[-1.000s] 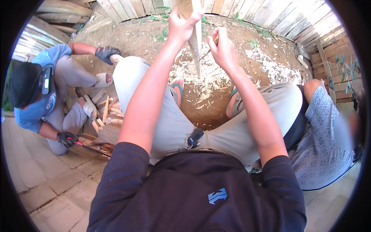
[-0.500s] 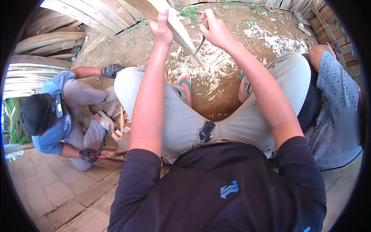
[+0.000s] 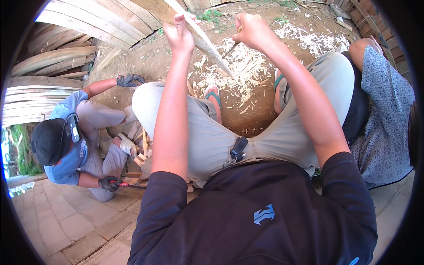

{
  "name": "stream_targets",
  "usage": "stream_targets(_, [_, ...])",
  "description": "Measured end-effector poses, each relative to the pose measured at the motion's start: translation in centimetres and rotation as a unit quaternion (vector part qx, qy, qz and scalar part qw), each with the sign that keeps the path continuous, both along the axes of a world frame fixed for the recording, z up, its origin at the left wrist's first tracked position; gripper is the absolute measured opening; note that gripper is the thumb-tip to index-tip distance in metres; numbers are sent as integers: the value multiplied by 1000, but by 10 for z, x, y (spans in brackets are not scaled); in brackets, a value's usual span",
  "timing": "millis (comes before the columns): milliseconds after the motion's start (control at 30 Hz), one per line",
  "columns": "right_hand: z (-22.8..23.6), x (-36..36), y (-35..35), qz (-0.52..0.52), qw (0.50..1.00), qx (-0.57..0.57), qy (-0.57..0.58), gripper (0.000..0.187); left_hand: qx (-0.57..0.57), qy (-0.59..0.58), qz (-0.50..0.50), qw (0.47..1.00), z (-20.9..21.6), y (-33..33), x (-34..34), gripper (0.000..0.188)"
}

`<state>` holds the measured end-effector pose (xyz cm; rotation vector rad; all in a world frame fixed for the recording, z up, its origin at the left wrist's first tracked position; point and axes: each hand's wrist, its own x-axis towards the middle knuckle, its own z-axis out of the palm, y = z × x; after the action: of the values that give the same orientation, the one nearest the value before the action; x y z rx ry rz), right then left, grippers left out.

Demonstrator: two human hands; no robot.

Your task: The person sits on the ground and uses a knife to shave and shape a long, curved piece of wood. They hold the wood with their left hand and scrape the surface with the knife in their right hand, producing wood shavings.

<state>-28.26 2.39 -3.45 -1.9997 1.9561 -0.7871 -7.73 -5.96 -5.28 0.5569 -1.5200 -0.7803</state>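
Observation:
In my left hand (image 3: 181, 35) is a long pale piece of wood (image 3: 211, 49), its lower end tapering and pointing down over the ground between my feet. The fingers are wrapped round it, mostly behind it. My right hand (image 3: 253, 32) is closed round the handle of a knife (image 3: 229, 51). Its dark, narrow blade lies close to the wood's right edge near the lower end; I cannot tell whether it touches. Pale wood shavings (image 3: 247, 73) lie heaped on the dirt beneath.
At left crouches a co-worker (image 3: 73, 137) in a cap and dark gloves, holding a red-handled tool (image 3: 119, 183) beside split wood pieces (image 3: 144, 143). Another person in a patterned garment (image 3: 384, 115) sits close at my right. Wooden boards (image 3: 101, 20) stand along the far left.
My right hand has turned, so its knife handle is now mostly hidden and less blade shows. The wood has shifted slightly left at its upper end. The co-worker's far glove has lifted slightly.

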Motion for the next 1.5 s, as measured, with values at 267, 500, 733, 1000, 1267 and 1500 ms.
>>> stream_targets(267, [29, -19, 13, -132, 980, -115, -99, 28, 70, 141, -18, 987, -5, -13, 12, 56])
stream_targets(500, [-7, -3, 3, -88, 986, 3, -139, 37, 10, 17, 172, 985, 6, -8, 11, 51])
stream_targets(733, [-25, 23, 23, -27, 982, 80, -169, 39, 25, -42, 253, 966, 18, 3, 8, 56])
stream_targets(1000, [-62, 34, 56, 13, 981, 165, -106, 32, -54, -1, 202, 978, 9, 6, 7, 46])
stream_targets(1267, [-70, 43, 68, 1, 964, 254, -76, 36, -56, 62, 126, 988, 13, 14, -2, 37])
stream_targets(1500, [-69, 49, 75, -15, 983, 168, -78, 30, -59, 78, 101, 990, 12, 14, -3, 37])
